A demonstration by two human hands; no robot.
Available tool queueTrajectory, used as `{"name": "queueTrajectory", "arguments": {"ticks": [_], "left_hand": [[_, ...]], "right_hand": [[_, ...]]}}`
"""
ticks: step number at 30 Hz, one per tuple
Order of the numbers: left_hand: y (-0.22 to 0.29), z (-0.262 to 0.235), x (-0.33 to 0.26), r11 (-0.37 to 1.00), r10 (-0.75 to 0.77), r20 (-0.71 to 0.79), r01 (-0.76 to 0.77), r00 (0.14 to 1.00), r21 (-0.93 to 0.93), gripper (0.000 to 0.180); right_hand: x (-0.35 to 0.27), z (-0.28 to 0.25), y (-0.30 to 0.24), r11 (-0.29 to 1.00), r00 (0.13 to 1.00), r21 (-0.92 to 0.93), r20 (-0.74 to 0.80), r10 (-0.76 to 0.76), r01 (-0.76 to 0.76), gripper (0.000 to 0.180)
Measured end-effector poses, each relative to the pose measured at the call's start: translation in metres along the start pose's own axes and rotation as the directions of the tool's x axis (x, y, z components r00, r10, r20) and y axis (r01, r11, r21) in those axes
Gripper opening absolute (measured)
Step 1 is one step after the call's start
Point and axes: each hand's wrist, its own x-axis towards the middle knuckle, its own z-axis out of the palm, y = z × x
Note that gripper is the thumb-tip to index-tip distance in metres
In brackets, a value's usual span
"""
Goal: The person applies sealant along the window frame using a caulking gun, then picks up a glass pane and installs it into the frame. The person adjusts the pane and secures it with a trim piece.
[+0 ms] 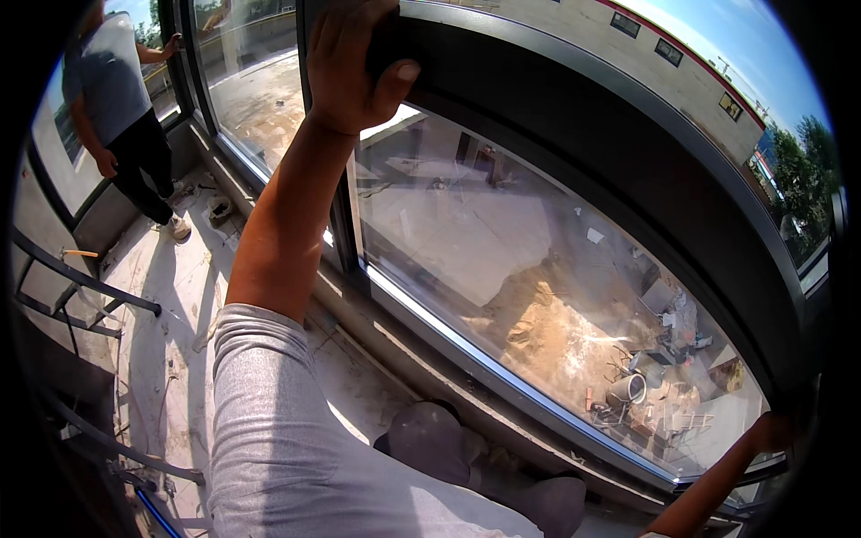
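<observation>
A wide, dark window frame bar crosses in front of me, curving from upper middle to lower right. My left hand is raised and grips the frame at its upper left corner, thumb out to the side and the other fingers partly cut off by the picture's top edge. Far to the right, my right hand touches the frame's lower right end; its fingers are lost in shadow. Beneath the bar lies a large glass pane, bordered below by a pale metal strip.
At left, another person stands on the dusty floor, one hand on a window frame. Dark curved metal bars stand at lower left. A concrete ledge runs below the window. Through the glass show a sand heap and building rubble.
</observation>
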Motion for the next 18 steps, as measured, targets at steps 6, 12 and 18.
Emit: {"name": "queueTrajectory", "arguments": {"ticks": [6,12,18], "left_hand": [[0.015,-0.001,-0.014,0.993,-0.112,0.039,0.111,0.993,0.033,0.061],[0.029,-0.007,-0.007,0.966,-0.233,0.067,0.223,0.970,0.132,0.050],[0.155,0.017,0.054,0.957,-0.288,0.178,0.274,0.941,0.098,0.054]], "right_hand": [[-0.004,0.042,0.019,0.956,0.988,0.286,-0.114,0.100,-0.064,0.031],[0.042,-0.052,-0.034,0.681,0.964,0.730,-0.134,0.230,-0.061,0.034],[0.047,-0.068,-0.055,0.493,0.901,0.866,-0.275,0.335,0.081,0.043]]}}
